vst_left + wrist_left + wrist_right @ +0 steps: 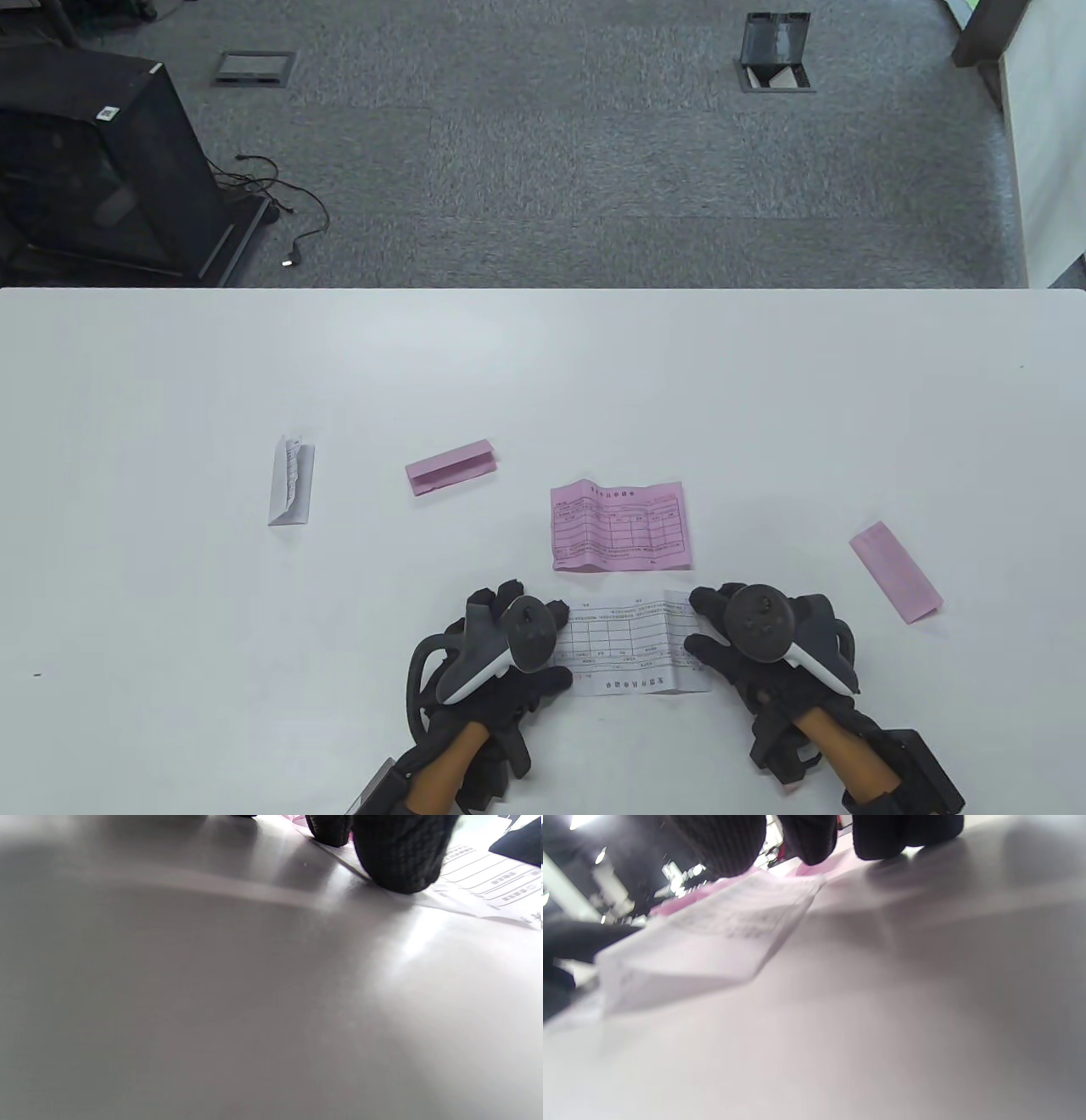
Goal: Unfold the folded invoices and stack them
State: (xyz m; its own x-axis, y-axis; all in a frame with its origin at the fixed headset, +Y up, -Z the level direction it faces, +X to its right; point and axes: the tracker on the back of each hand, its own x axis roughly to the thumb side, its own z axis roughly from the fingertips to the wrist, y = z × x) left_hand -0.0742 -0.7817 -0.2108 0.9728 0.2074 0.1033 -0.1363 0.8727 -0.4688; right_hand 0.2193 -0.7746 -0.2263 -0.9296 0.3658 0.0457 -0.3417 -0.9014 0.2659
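open invoice (pixel 632 649) between hands, another (pixel 619 526) behind

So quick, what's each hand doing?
Left hand: fingers press the left end of the white invoice flat.
Right hand: fingers press its right end; nothing gripped.

Office: white table (pixel 254 356); grey carpet tiles (pixel 543 153); floor outlet boxes (pixel 254 68); black cabinet (pixel 93 170); trailing cable (pixel 293 212).
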